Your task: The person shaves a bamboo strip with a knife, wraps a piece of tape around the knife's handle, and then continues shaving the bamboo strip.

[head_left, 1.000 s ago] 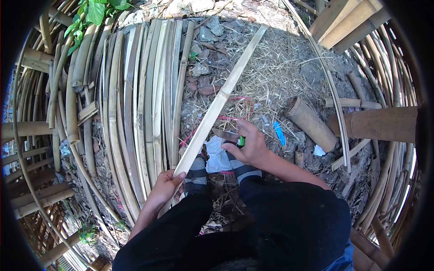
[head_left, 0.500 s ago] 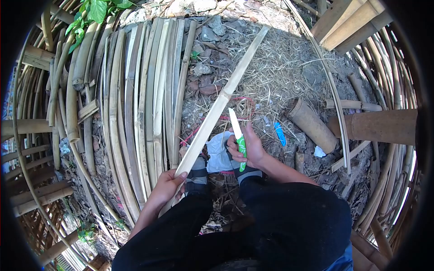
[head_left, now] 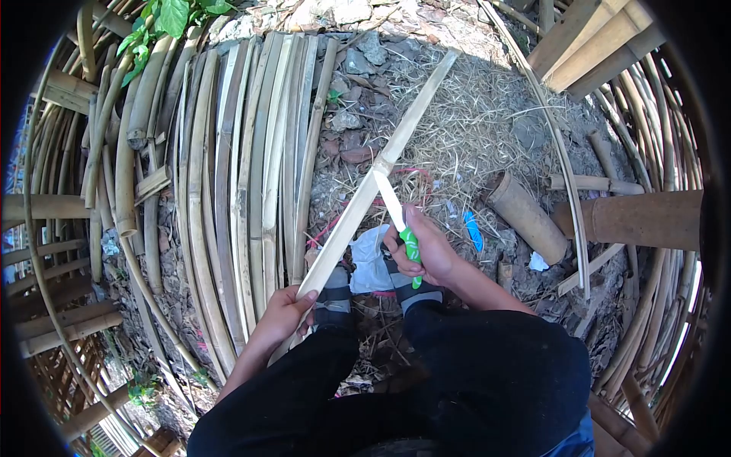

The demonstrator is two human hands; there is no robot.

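Observation:
My left hand (head_left: 285, 314) grips the near part of a long split bamboo strip (head_left: 349, 221), thumb on top, beside my left knee. The strip slants up and away to the right, its pale inner face showing, with a node about halfway along. In my right hand (head_left: 428, 247) is a knife (head_left: 392, 204) with a white blade and a green patterned handle. Its blade tip overlaps the strip's edge just below the node. My fingers wrap the handle, and the thumb lies along it toward the blade.
Many bamboo strips (head_left: 253, 167) lie side by side on the left. A white cloth or bag (head_left: 370, 259) lies between my feet. To the right are a blue object (head_left: 473, 231), a bamboo section (head_left: 525, 215) and a thick bamboo post (head_left: 638, 220). Shavings (head_left: 472, 122) cover the ground ahead.
The knife has moved left and tilted, so its blade tip now meets the bamboo strip's edge. My right thumb has shifted onto the handle. My left hand keeps its hold.

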